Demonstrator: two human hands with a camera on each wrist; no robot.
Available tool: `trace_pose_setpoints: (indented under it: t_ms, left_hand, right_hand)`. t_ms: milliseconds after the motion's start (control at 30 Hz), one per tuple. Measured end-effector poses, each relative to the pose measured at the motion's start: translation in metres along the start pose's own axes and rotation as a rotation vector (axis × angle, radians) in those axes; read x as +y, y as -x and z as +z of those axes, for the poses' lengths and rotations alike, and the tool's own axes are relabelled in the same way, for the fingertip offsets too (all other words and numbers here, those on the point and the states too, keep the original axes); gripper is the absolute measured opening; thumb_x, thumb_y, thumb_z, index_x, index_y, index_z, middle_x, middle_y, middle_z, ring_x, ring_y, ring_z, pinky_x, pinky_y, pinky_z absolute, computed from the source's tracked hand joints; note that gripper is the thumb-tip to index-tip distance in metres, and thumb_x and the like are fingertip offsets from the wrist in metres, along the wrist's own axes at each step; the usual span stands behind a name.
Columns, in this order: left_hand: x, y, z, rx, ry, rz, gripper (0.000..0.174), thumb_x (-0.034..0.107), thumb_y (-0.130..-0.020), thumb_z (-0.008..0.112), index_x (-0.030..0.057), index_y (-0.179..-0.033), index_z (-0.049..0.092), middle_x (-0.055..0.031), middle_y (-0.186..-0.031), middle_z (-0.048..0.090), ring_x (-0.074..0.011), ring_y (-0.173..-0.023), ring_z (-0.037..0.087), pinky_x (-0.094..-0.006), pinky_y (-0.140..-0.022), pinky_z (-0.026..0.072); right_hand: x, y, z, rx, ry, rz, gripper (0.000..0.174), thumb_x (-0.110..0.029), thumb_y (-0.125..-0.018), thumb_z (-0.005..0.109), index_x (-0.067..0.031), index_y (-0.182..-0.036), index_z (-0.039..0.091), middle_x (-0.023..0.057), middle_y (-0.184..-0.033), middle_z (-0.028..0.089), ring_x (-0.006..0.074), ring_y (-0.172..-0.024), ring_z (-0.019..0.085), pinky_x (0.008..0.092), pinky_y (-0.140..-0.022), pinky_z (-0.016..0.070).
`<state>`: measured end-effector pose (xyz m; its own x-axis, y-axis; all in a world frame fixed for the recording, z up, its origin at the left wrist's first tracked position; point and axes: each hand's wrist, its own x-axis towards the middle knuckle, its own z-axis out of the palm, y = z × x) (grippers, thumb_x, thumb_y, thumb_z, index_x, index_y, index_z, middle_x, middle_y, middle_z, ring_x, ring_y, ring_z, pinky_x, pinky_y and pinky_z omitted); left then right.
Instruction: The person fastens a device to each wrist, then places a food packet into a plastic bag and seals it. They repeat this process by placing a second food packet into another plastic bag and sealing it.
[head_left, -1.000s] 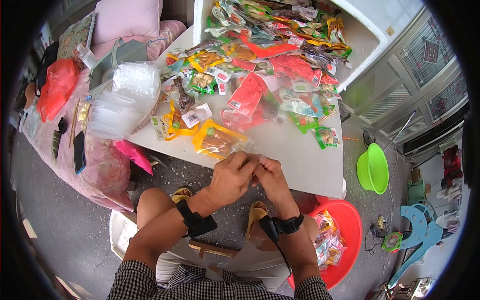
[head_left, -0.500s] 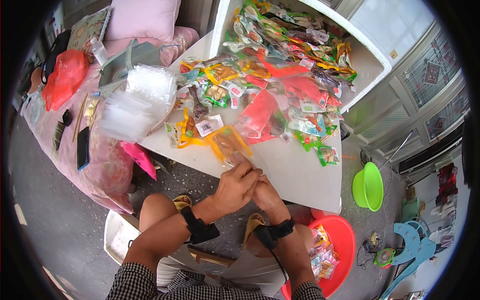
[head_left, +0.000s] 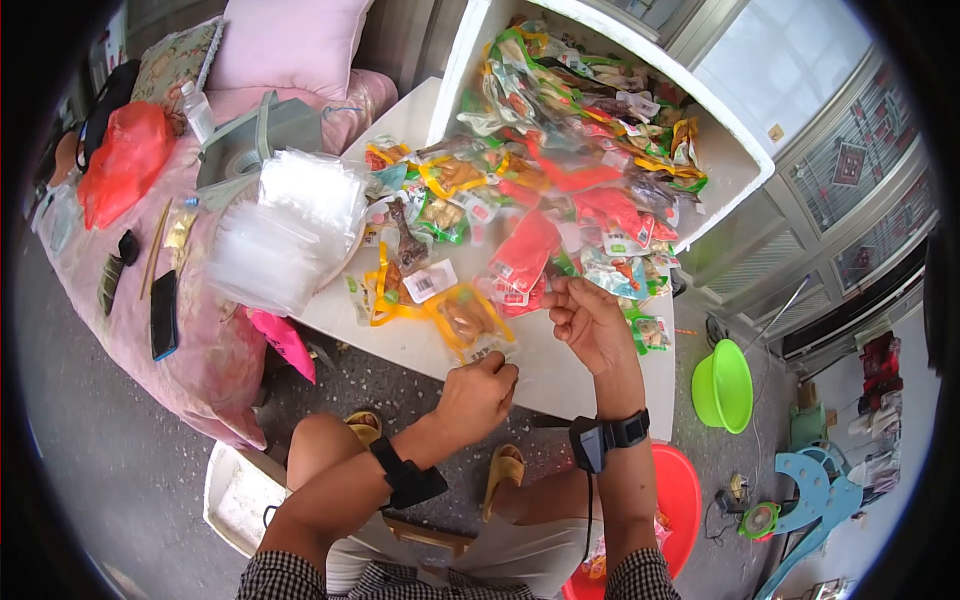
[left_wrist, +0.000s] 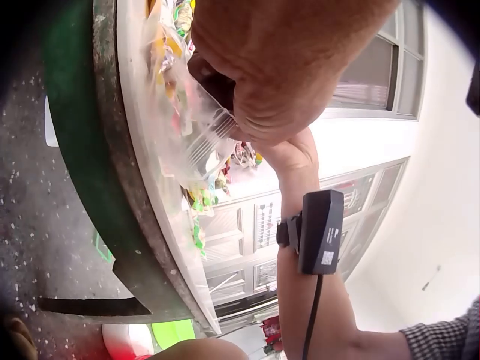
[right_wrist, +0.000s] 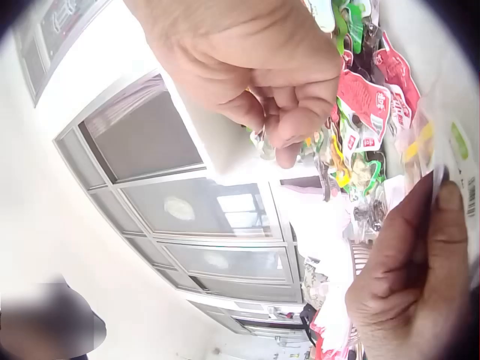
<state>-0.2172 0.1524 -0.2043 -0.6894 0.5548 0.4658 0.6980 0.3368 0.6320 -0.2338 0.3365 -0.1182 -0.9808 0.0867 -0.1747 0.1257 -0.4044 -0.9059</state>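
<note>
In the head view the left hand [head_left: 471, 400] pinches the near edge of a clear bag around a yellow-edged food packet [head_left: 468, 318], at the table's front edge. The right wrist view shows the left thumb and fingers closed on that clear bag [right_wrist: 463, 150]. Raised over the table to the right of the packet is the right hand [head_left: 597, 330], its fingers loosely bent, with nothing seen in them. Red packets [head_left: 526, 248] lie just beyond it. In the left wrist view the left hand [left_wrist: 277, 67] hides part of the clear plastic [left_wrist: 196, 139].
A white foam box [head_left: 728, 190] full of packets stands at the back. Clear bags [head_left: 290, 235] are stacked on the left. A red basin [head_left: 676, 500] with packets stands on the floor at the right, near a green basin [head_left: 722, 387].
The right hand has moved away from the left hand, up and to the right. The left hand has shifted slightly, still gripping the bag, with the packet now in fuller view.
</note>
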Motion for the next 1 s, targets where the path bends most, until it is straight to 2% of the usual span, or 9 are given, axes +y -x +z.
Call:
trace_pose_setpoints:
  t_ms: [200,333,433,533,633,733,767,867,1000]
  left_hand:
    - [-0.002,0.0,0.001,-0.02,-0.012,-0.007,0.008,0.006,-0.072,0.062,0.0027,-0.076,0.056,-0.0114,-0.071,0.053,-0.032,-0.062,0.059,-0.0403,-0.053,0.0475]
    - [-0.003,-0.003,0.005,0.02,-0.009,-0.004,0.008,0.006,-0.071,0.062,0.0026,-0.072,0.055,-0.0116,-0.069,0.053,-0.0321,-0.061,0.058,-0.0404,-0.052,0.0471]
    - [-0.003,-0.003,0.003,0.008,-0.001,-0.002,0.008,0.006,-0.07,0.063,0.0027,-0.071,0.055,-0.0115,-0.069,0.053,-0.0323,-0.06,0.058,-0.0404,-0.052,0.0469]
    - [-0.003,-0.006,0.0,-0.002,-0.021,-0.007,0.008,0.005,-0.069,0.063,0.0024,-0.072,0.056,-0.0114,-0.069,0.053,-0.0322,-0.059,0.058,-0.0404,-0.051,0.047]
    - [-0.004,-0.006,0.003,-0.008,-0.019,-0.008,0.008,0.004,-0.065,0.061,0.0027,-0.068,0.054,-0.0125,-0.071,0.053,-0.0318,-0.062,0.059,-0.0405,-0.054,0.0483]
    - [-0.002,-0.006,0.006,-0.005,-0.027,-0.007,0.007,0.005,-0.065,0.061,0.0032,-0.068,0.055,-0.0124,-0.071,0.053,-0.0318,-0.062,0.059,-0.0404,-0.054,0.0485]
    - [-0.003,-0.006,0.006,-0.02,-0.046,0.007,0.007,0.005,-0.069,0.062,0.0019,-0.072,0.058,-0.0115,-0.07,0.054,-0.032,-0.06,0.058,-0.0404,-0.053,0.0476]
    - [-0.002,-0.006,0.006,-0.033,-0.056,-0.012,0.006,0.005,-0.07,0.062,0.0021,-0.073,0.058,-0.0119,-0.07,0.055,-0.0321,-0.061,0.059,-0.0408,-0.053,0.0478]
    - [0.0,-0.004,0.005,-0.022,-0.063,-0.017,0.006,0.004,-0.07,0.062,0.0017,-0.075,0.059,-0.012,-0.072,0.056,-0.0336,-0.062,0.058,-0.0415,-0.054,0.0478]
  right_hand:
    - [0.007,-0.107,0.025,0.104,-0.28,0.013,0.019,-0.02,-0.087,0.059,-0.0037,-0.097,0.055,0.0119,-0.085,0.064,0.0148,-0.06,0.059,0.0244,-0.049,0.0486]
    - [0.01,-0.15,0.043,0.135,-0.372,-0.002,0.02,-0.017,-0.085,0.06,-0.0021,-0.097,0.052,0.0138,-0.083,0.063,0.0184,-0.06,0.061,0.0279,-0.048,0.0528]
    - [0.02,-0.193,0.025,0.133,-0.484,-0.102,0.019,-0.013,-0.085,0.062,-0.0035,-0.1,0.054,0.012,-0.09,0.061,0.0221,-0.072,0.061,0.0275,-0.056,0.0528]
    - [0.018,-0.186,0.036,0.322,-0.337,-0.14,0.017,-0.011,-0.085,0.061,-0.0029,-0.098,0.054,0.0118,-0.088,0.061,0.0222,-0.071,0.063,0.0282,-0.054,0.0533]
    - [0.017,-0.144,0.04,0.35,-0.13,-0.123,0.019,-0.014,-0.083,0.062,-0.0013,-0.096,0.056,0.0101,-0.073,0.064,0.0175,-0.059,0.063,0.0265,-0.047,0.0517]
    - [0.015,-0.087,0.036,0.338,0.108,-0.131,0.017,-0.013,-0.081,0.063,-0.002,-0.093,0.059,0.0091,-0.074,0.064,0.0149,-0.059,0.063,0.0232,-0.046,0.0492]
    - [0.016,-0.065,0.036,0.296,0.127,-0.192,0.015,-0.012,-0.08,0.064,-0.0028,-0.092,0.061,0.008,-0.074,0.064,0.0122,-0.059,0.062,0.0198,-0.045,0.046]
    - [0.031,-0.019,0.008,0.369,0.212,-0.343,0.009,-0.01,-0.081,0.062,-0.0029,-0.085,0.06,0.0052,-0.071,0.061,0.0083,-0.051,0.055,0.018,-0.041,0.0389]
    - [0.056,0.026,-0.048,0.352,-0.02,-0.321,0.006,-0.008,-0.082,0.059,-0.0033,-0.084,0.055,0.0021,-0.067,0.055,0.0063,-0.045,0.044,0.019,-0.038,0.0308]
